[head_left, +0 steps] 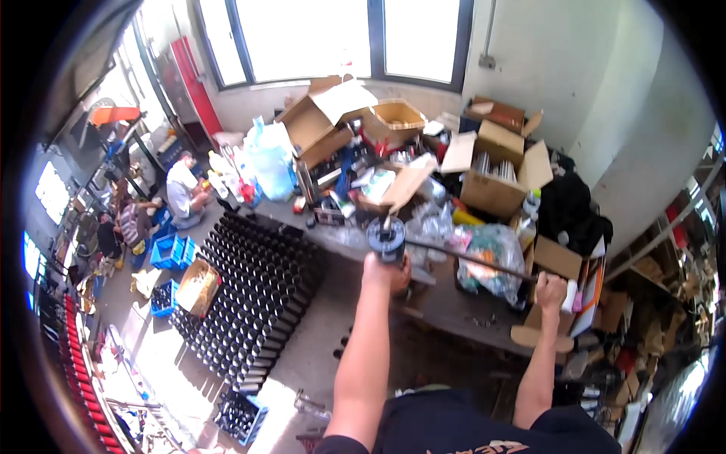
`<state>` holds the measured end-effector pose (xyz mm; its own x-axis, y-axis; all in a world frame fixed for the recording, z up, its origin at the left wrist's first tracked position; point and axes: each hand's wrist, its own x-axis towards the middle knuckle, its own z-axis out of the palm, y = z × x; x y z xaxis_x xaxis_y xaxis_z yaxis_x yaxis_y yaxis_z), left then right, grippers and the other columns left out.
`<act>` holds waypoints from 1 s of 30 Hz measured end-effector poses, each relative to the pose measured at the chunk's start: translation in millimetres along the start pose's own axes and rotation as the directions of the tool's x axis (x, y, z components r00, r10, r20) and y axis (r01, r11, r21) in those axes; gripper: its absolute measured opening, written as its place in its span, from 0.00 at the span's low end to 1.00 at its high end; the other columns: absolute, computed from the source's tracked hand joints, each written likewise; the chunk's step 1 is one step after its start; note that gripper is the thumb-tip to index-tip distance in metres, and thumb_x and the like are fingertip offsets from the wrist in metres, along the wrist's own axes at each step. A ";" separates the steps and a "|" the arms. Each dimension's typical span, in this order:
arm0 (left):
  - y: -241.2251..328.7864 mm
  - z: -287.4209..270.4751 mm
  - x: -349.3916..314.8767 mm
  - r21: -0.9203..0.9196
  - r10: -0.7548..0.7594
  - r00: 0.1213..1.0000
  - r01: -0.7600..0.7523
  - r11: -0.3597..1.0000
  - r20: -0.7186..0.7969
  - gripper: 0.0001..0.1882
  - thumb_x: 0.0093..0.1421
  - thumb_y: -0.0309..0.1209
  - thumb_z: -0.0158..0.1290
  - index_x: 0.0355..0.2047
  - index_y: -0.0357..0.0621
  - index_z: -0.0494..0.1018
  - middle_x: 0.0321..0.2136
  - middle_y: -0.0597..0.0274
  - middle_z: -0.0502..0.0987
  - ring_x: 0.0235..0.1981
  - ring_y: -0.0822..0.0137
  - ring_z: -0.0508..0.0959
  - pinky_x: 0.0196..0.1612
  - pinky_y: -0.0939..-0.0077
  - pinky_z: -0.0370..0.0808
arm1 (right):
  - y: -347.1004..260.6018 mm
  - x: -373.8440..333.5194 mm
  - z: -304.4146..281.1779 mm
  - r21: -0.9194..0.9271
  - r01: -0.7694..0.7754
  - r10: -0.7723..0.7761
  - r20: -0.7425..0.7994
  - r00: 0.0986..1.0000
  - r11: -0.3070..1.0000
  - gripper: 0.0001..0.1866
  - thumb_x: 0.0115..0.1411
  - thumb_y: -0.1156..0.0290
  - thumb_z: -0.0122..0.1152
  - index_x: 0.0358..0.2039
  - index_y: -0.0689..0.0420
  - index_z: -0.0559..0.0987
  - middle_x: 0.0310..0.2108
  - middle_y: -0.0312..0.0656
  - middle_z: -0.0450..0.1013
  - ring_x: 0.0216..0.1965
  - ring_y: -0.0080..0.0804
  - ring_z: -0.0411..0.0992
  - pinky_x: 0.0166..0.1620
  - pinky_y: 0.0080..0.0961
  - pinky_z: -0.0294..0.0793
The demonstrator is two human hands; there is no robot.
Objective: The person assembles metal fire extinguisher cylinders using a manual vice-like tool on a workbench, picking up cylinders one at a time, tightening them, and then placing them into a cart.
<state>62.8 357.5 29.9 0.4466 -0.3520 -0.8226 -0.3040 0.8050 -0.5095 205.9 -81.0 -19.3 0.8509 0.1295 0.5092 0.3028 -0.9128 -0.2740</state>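
While clamped in left grip point(384, 271) above cluttered bench point(454, 299), black cylinder point(386, 239) held upright; rod point(469, 259) clamped in right grip point(550, 291), tip touching cylinder. Insertion depth indeterminate; finished cylinders point(253, 295) racked left.

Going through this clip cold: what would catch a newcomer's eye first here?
Probably the dense block of black tubes standing upright on the floor at left, by the blue crates. Next, the person's own hands at centre: the left hand grips a black cylinder, and the right hand holds the far end of a long dark rod running from it. Behind them, open cardboard boxes crowd a cluttered workbench.
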 end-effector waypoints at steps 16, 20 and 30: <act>-106.4 -105.6 -52.7 0.348 -0.068 0.360 -0.810 0.472 0.930 0.37 0.56 0.47 0.55 0.55 0.27 0.63 0.44 0.50 0.71 0.38 0.60 0.76 0.42 0.68 0.80 | 24.1 -288.7 72.3 -0.169 -0.695 0.557 0.739 0.379 0.699 0.46 0.63 0.28 0.39 0.23 0.62 0.83 0.28 0.57 0.79 0.38 0.56 0.78 0.44 0.47 0.73; -120.7 -101.9 -78.1 0.256 -0.040 0.260 -0.893 0.371 0.965 0.35 0.62 0.50 0.54 0.56 0.30 0.63 0.41 0.48 0.73 0.34 0.60 0.79 0.35 0.68 0.81 | -6.3 -311.9 75.2 -0.143 -0.775 0.541 0.792 0.284 0.616 0.44 0.63 0.29 0.43 0.17 0.63 0.76 0.20 0.48 0.75 0.28 0.49 0.75 0.36 0.45 0.69; -96.4 -108.8 -86.0 0.342 -0.271 0.240 -0.830 0.441 0.932 0.40 0.57 0.54 0.53 0.58 0.34 0.61 0.46 0.51 0.70 0.34 0.61 0.77 0.36 0.67 0.77 | -46.1 -307.2 111.7 -0.083 -0.797 0.520 0.797 0.308 0.599 0.37 0.57 0.34 0.57 0.40 0.61 0.85 0.41 0.58 0.80 0.50 0.54 0.77 0.53 0.43 0.72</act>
<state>-37.8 258.2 122.2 0.9741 0.1424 0.1756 -0.2166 0.8106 0.5441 -21.5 -35.4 -254.2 0.7613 -0.1264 -0.6360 -0.5322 -0.6821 -0.5015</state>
